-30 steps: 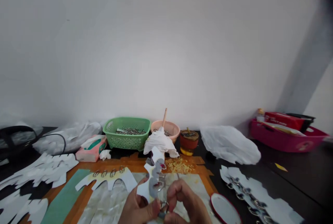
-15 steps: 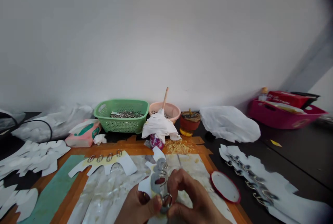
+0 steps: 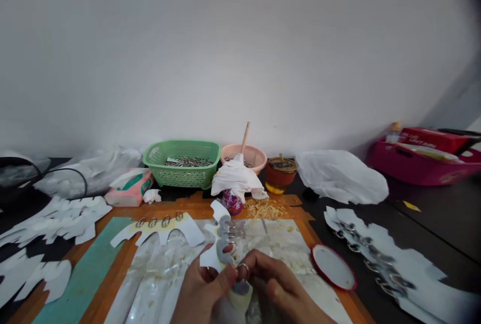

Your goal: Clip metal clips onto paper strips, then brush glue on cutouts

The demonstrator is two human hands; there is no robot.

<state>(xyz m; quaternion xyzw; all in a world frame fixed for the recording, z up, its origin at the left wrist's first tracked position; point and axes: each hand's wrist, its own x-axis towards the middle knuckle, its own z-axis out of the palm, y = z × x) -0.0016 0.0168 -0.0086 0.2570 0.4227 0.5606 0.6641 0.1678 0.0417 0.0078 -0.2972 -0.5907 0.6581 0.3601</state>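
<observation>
Head view: pinching the white strip (image 3: 210, 259) under the thumb of the left hand (image 3: 203, 284), above the plastic sheet (image 3: 150, 289), with the fingers of the right hand (image 3: 280, 284) at a metal ring (image 3: 246, 266), too hidden there to tell whether gripping it. Could set that ring crooked through pressing off-centre beside the thumb; could also knock neighbouring rings (image 3: 235, 249) loose by bending the strip too sharply.

The red box (image 3: 436, 140) bears blurred lettering, seemingly "BLUE UNTAIN".

A plain pale grey wall (image 3: 240, 63) rises behind a black table (image 3: 443, 208).
</observation>
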